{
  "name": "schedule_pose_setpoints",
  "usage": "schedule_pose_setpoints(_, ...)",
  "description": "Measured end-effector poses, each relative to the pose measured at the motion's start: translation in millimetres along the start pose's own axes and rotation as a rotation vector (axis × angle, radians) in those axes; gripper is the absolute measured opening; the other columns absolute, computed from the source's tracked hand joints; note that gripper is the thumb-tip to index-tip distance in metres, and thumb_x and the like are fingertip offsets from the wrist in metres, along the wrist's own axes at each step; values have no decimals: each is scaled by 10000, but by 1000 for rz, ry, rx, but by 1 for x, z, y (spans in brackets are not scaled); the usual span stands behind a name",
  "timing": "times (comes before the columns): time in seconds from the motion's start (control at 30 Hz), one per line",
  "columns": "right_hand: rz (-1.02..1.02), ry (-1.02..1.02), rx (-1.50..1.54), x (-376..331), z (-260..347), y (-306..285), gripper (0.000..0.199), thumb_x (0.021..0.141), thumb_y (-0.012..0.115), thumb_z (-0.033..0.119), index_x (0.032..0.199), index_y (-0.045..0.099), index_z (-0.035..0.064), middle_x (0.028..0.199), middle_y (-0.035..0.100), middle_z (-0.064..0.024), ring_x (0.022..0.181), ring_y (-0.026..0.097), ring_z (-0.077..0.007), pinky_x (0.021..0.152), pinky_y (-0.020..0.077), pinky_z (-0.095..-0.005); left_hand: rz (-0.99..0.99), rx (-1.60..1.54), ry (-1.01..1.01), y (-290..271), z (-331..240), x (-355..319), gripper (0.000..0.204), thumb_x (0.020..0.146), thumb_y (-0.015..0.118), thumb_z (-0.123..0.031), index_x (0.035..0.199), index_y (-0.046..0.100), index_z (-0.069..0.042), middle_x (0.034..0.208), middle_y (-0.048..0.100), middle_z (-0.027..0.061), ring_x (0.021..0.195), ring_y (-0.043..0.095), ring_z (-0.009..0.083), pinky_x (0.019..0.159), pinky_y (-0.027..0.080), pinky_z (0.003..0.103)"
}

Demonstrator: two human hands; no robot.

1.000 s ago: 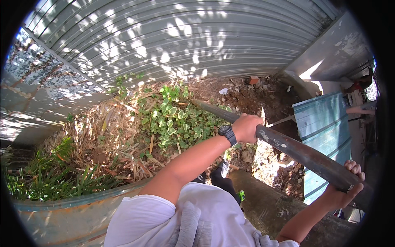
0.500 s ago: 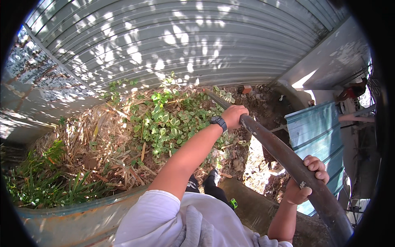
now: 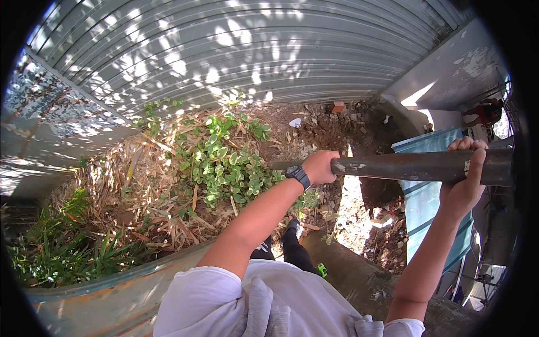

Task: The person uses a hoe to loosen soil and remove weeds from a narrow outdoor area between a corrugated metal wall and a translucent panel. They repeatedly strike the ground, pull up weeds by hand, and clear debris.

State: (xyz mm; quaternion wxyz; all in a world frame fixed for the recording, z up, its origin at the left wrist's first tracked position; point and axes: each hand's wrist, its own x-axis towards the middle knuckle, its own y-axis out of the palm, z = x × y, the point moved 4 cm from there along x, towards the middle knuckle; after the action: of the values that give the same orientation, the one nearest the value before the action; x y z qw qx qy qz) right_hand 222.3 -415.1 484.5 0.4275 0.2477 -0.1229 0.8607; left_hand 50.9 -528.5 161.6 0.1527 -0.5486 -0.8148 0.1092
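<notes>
A long dark brown metal pole (image 3: pixel 393 167), scuffed pale in spots, lies nearly level across my right side. My left hand (image 3: pixel 321 167), with a black watch on its wrist, is wrapped round the pole's thinner part. Farther right, my right hand (image 3: pixel 465 178) grips the thicker part, fingers over the top and thumb raised along the near side. The pole's left end reaches into the leafy variegated plants (image 3: pixel 224 163), where its tip is partly hidden by leaves. Its right end nears the picture's dark rim.
A corrugated metal fence (image 3: pixel 224 50) stands ahead. Blue-green metal sheeting (image 3: pixel 429 208) lies beneath the pole at right. Dry leaf litter (image 3: pixel 135 191), grass (image 3: pixel 67 247) and a red brick piece (image 3: pixel 337 107) are on the ground. Curved rusty sheet metal (image 3: pixel 123 292) runs at near left. Another person (image 3: pixel 487 115) is at far right.
The pole has swung from a steep slant to nearly level. My right hand has risen with its thick end, while the thin end has come nearer through the plants.
</notes>
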Motion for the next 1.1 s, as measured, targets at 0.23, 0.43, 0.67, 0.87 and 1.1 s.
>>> schedule_pose_setpoints(0.23, -55, 23, 171, 19, 55, -18, 295, 1023, 612, 245, 1175, 562, -4, 1053, 590, -150, 1004, 593, -276, 928, 473, -396, 56, 38, 39, -3, -48, -9, 248, 683, 725, -119, 910, 666, -39, 830, 708, 191, 832, 688, 405, 730, 550, 451)
schedule_pose_setpoints(0.43, -134, -662, -769, 17, 26, 12, 279, 945, 720, 234, 1102, 649, 15, 1047, 685, -138, 974, 661, -260, 842, 525, -365, 170, 62, -201, -4, -33, -10, 380, 681, 802, -201, 988, 672, -19, 817, 705, 88, 749, 674, 242, 747, 536, 388)
schedule_pose_setpoints(0.67, -26, -425, -570, 30, -32, 24, 306, 930, 725, 227, 1108, 616, 2, 1058, 673, -161, 992, 654, -285, 860, 518, -377, 178, 93, -220, -9, -11, -20, 443, 717, 915, -341, 947, 679, -46, 844, 698, 57, 804, 669, 175, 779, 538, 362)
schedule_pose_setpoints(0.87, 36, -292, -416, 50, -38, 41, 333, 918, 730, 220, 1113, 588, -9, 1068, 663, -181, 1007, 648, -307, 876, 513, -388, 151, 159, -333, -39, -30, -30, 407, 723, 913, -286, 971, 686, -56, 909, 704, 34, 864, 672, 169, 828, 538, 359)
schedule_pose_setpoints(1.1, 69, -162, -229, 48, -43, 42, 367, 903, 735, 212, 1119, 554, -22, 1079, 651, -204, 1024, 641, -332, 894, 506, -401, 264, 168, -273, -48, -71, -36, 403, 728, 879, -274, 995, 704, -29, 929, 734, 75, 872, 700, 195, 856, 540, 360)
